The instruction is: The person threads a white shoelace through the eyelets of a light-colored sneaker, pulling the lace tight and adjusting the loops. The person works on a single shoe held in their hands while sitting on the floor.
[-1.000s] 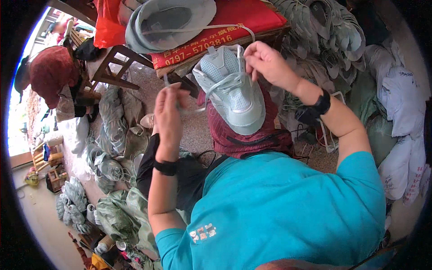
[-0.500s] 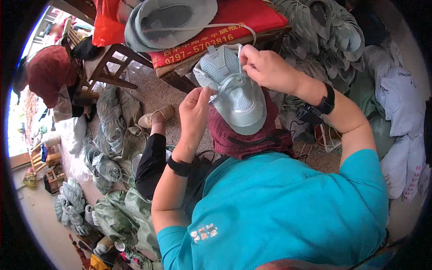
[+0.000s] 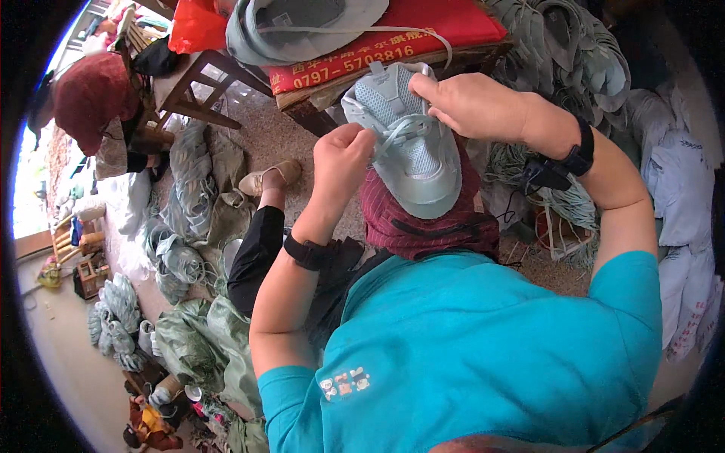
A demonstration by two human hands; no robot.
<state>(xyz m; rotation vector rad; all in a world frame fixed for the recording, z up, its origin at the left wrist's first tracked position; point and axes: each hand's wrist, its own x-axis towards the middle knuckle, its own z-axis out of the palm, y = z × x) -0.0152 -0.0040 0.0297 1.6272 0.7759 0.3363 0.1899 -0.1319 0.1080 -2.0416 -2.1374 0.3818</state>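
Note:
A pale grey-green mesh sneaker (image 3: 423, 181) rests over my lap on dark red striped cloth (image 3: 389, 215), its toe toward me. A light shoelace (image 3: 405, 130) crosses its tongue in a loose loop. My left hand (image 3: 341, 162) is closed in a pinch at the left eyelet edge, where the lace runs to its fingertips. My right hand (image 3: 483, 109) grips the right eyelet edge near the collar, thumb on top. Whether a lace end also lies between the right fingers is hidden.
Ahead, a wooden bench (image 3: 317, 98) bears a red printed cloth (image 3: 468, 30), grey shoe parts (image 3: 302, 30) and a loose lace. Bundled shoe uppers (image 3: 581, 53) are piled at the right, near white sacks (image 3: 683, 181). More bundles (image 3: 181, 257) lie on the floor at left, beside a stool (image 3: 185, 90).
The whole view has shifted, so the scene sits a little further right. My right hand has turned, its fingers reaching flatter over the sneaker's edge. My left fingers stay pinched at the left side.

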